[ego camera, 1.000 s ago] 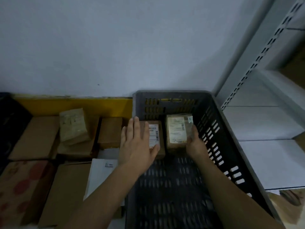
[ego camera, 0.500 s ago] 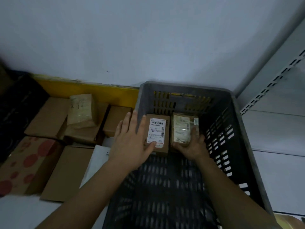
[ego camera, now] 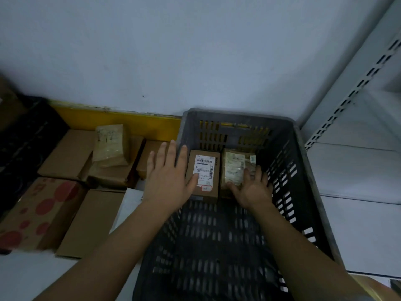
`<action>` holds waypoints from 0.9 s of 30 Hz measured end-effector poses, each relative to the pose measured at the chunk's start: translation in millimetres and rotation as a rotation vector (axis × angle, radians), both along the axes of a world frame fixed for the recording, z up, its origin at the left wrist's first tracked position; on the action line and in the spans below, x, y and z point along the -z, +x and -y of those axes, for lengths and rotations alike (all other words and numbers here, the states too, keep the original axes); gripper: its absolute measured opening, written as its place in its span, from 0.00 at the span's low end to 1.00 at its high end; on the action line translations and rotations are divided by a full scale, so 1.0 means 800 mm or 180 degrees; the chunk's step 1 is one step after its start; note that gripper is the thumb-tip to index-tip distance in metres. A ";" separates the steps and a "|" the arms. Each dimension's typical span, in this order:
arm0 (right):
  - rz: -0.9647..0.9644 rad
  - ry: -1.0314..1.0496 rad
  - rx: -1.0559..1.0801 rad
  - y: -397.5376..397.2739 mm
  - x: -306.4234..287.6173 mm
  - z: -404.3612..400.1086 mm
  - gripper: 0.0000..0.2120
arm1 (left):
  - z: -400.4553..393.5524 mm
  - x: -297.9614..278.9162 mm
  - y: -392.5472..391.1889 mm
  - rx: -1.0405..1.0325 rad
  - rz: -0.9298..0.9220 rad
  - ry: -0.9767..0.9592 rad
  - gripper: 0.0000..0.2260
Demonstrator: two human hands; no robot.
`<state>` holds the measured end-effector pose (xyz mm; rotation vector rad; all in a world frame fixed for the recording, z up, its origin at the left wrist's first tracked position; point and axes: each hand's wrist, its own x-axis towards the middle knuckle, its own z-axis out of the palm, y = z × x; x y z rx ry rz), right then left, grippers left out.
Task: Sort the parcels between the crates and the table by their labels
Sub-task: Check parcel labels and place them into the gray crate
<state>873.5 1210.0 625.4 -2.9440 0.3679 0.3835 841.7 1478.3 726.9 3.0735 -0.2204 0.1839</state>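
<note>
A grey slatted crate [ego camera: 238,115] stands in front of me. At its far end lie two parcels side by side: a brown box with a white barcode label [ego camera: 206,162] and a tape-wrapped parcel [ego camera: 235,165]. My left hand [ego camera: 167,177] is spread flat over the crate's left wall, with its thumb touching the brown box's label. My right hand [ego camera: 253,187] grips the near right corner of the tape-wrapped parcel, thumb along its near edge.
Left of the crate are several parcels: a red-dotted box [ego camera: 39,211], plain brown boxes [ego camera: 67,153], a taped parcel [ego camera: 111,144] and a white envelope [ego camera: 130,198]. A black crate [ego camera: 28,131] stands far left. White metal shelving [ego camera: 358,170] is on the right.
The tape-wrapped parcel has come down flat beside the brown box, with my right hand now on top of it. My left hand slid left, uncovering the label.
</note>
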 end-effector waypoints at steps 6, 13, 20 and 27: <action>0.0337 -0.0253 -0.0265 -0.030 -0.047 -0.025 0.45 | -0.018 -0.019 -0.014 -0.0093 0.0034 -0.0717 0.37; 0.0953 0.0064 -0.0424 -0.062 -0.111 -0.122 0.42 | -0.116 -0.008 -0.043 -0.0173 -0.0087 -0.0693 0.35; 0.1448 0.0675 -0.0324 -0.121 -0.161 -0.275 0.38 | -0.234 0.034 -0.086 -0.0114 -0.0306 -0.0535 0.36; 0.1340 0.1094 -0.0451 -0.175 -0.112 -0.391 0.38 | -0.295 0.073 -0.122 -0.0071 -0.0718 -0.0372 0.38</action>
